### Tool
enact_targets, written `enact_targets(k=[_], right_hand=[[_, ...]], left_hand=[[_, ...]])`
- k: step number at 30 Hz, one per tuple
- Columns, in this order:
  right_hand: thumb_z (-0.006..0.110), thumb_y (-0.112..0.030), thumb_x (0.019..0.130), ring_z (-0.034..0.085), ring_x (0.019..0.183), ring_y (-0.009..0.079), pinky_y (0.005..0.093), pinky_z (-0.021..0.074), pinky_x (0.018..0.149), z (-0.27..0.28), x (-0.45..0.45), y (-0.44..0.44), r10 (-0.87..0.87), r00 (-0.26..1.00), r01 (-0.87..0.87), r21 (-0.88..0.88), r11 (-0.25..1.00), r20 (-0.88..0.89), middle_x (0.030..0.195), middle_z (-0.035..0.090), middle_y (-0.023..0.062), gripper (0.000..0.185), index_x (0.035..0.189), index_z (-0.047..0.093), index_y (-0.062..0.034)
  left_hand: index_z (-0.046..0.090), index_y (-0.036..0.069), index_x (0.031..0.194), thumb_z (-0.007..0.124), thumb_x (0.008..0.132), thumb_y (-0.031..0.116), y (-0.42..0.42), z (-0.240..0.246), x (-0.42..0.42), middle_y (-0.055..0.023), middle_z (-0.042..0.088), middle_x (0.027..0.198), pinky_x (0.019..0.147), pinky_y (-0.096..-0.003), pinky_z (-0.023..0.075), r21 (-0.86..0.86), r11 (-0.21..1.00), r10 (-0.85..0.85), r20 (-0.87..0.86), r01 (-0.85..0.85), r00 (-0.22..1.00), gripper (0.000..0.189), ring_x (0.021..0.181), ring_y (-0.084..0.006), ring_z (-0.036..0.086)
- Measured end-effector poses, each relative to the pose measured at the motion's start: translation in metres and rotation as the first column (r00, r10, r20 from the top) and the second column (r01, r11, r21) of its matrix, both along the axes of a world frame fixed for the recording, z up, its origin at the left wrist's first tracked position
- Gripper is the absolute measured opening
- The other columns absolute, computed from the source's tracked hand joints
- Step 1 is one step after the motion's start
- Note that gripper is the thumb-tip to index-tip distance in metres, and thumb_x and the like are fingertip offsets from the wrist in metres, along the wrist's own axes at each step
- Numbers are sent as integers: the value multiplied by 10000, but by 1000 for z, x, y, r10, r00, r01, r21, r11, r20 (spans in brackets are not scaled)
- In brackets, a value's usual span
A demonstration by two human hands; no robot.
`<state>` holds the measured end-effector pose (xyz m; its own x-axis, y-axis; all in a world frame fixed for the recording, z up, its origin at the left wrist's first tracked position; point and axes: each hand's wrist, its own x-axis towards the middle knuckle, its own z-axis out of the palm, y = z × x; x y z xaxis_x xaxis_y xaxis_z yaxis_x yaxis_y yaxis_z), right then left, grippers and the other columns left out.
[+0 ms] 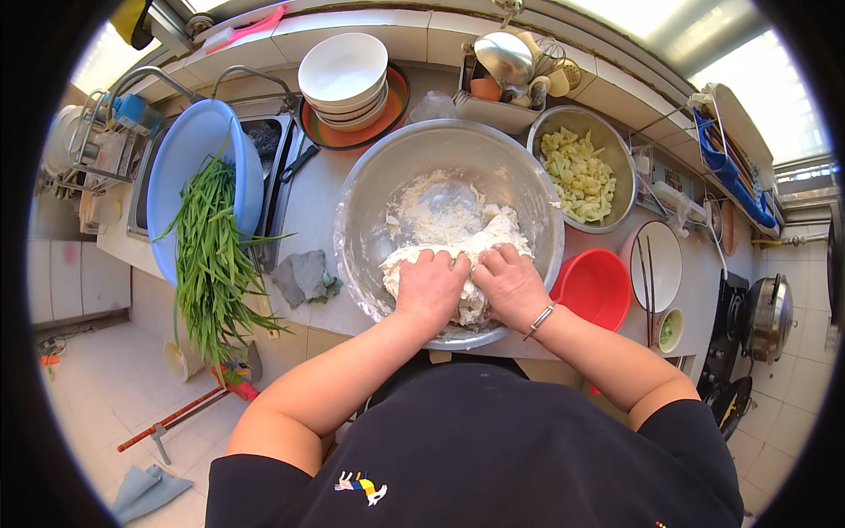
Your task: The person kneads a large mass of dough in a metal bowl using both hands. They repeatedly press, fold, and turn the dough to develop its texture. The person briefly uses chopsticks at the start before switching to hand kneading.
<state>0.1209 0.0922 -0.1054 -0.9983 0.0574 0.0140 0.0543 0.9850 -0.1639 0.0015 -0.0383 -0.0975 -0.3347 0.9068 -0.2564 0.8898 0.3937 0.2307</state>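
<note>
A large metal basin (370, 191) stands before me on the counter. In its near half lies a rough, shaggy mass of white dough (505, 231), with loose dry flour (429, 198) spread over the bottom beyond it. My left hand (432, 282) grips the left part of the dough, fingers curled into its top. Close beside it, my right hand (511, 280) grips the dough's right part, also with bent fingers; a metal bangle (541, 318) circles that wrist. Both hands hide some of the dough, and their fingertips are partly sunk in it.
Right of the basin are a metal bowl of cauliflower pieces (577, 175), a red plastic bowl (596, 287) and a white bowl with chopsticks (663, 264). On the left, green leafy stalks (214, 257) overhang a blue basin (175, 165) at the sink. A grey cloth (300, 277) lies nearby.
</note>
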Motion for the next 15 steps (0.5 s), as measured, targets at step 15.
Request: enact_targets(k=[15], right_hand=[[810,-242,625,484,1178,332,407,499,926,-28,-103,29,-126,932,162,-79,984,340,1205,525,124,611,1161,556,-93]], left_hand=[[485,79,1233,808,650,241,46,-68,-82,-176,601,1103,854,-439,513,-111,968,237,129,-223,963,686,1067,-343,590]])
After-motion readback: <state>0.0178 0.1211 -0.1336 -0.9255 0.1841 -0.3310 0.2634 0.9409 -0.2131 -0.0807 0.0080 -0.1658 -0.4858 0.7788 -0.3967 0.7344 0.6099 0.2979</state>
